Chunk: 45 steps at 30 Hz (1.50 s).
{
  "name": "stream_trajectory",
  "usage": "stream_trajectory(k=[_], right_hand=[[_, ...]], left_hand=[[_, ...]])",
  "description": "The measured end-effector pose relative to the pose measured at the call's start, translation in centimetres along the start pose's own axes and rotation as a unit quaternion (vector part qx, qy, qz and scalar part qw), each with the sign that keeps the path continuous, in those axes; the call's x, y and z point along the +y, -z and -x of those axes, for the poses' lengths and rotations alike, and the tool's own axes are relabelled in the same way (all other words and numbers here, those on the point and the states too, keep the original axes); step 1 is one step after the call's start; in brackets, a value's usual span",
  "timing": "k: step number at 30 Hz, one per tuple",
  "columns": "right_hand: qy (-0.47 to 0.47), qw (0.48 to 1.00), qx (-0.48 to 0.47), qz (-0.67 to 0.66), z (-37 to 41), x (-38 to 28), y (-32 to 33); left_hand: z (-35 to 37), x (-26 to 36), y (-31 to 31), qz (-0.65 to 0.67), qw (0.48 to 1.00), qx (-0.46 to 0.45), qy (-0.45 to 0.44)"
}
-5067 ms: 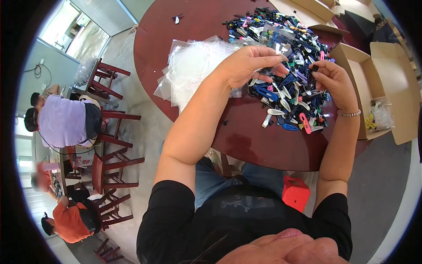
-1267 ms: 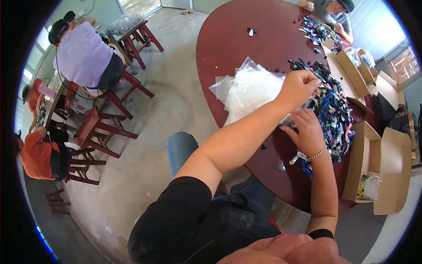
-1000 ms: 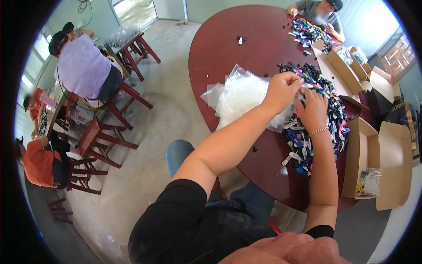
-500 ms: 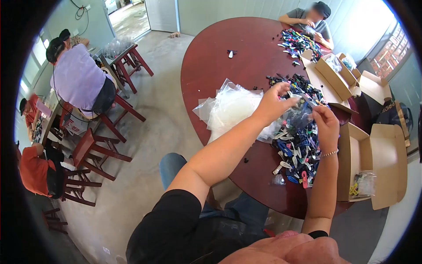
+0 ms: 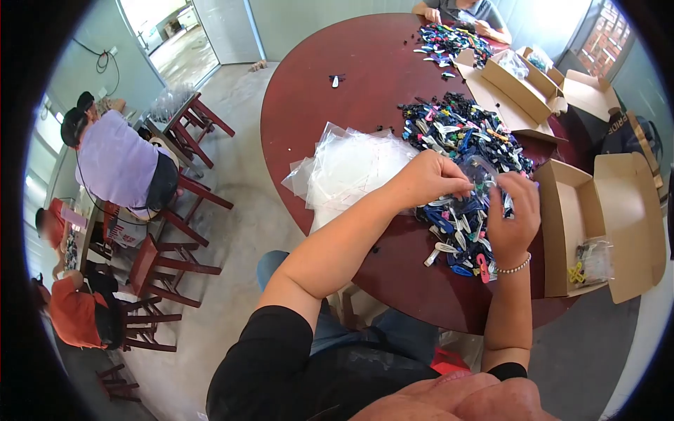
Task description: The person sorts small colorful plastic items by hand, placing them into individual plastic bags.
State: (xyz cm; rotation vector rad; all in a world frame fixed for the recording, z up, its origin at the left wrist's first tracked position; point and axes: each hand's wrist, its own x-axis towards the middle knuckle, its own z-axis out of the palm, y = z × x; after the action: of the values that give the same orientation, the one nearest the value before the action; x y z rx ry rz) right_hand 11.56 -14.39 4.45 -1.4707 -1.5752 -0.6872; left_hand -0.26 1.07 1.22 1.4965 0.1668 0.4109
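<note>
Item: my left hand (image 5: 434, 181), pinching a clear bag (image 5: 480, 170). Item: my right hand (image 5: 514, 214), curled beside it; grip I cannot tell. Below: heaped hair clips (image 5: 449, 130).

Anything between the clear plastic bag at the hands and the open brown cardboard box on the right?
Yes. The right hand is directly between the clear plastic bag and the open brown cardboard box. Past the hand, the box's upright left side is in the way; its top looks open.
</note>
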Motion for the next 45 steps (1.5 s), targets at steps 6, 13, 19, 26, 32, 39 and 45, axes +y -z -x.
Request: stream_trajectory(k=[6, 13, 19, 26, 32, 39, 45], right_hand=[[0.002, 0.995, -0.056, 0.082, -0.3, -1.6, -1.0], [-0.075, 0.989, -0.125, 0.01, -0.5, -2.1, -0.1], [-0.06, 0.997, -0.047, -0.003, -0.2, -2.1, 0.1], [-0.076, 0.988, -0.119, -0.07, -0.2, -2.8, 0.5], [-0.164, 0.966, -0.181, -0.082, -0.8, -3.5, 1.7], [-0.116, 0.969, -0.2, -0.09, -0.1, -2.4, 1.6], [-0.083, 0.953, -0.24, -0.163, -0.1, -3.7, 0.9]], left_hand=[[0.3, 0.0, -0.4, -0.083, 0.996, 0.018, -0.022], [0.6, 0.4, -0.5, -0.153, 0.988, 0.019, -0.028], [0.6, -0.2, -0.7, -0.149, 0.987, -0.025, -0.055], [0.6, 0.1, -0.6, -0.23, 0.97, -0.037, -0.072], [0.7, 0.1, -0.7, -0.209, 0.973, -0.041, -0.085], [1.1, 0.7, -0.2, -0.221, 0.968, -0.075, -0.091], [1.7, 1.8, -0.4, -0.27, 0.953, -0.07, -0.121]])
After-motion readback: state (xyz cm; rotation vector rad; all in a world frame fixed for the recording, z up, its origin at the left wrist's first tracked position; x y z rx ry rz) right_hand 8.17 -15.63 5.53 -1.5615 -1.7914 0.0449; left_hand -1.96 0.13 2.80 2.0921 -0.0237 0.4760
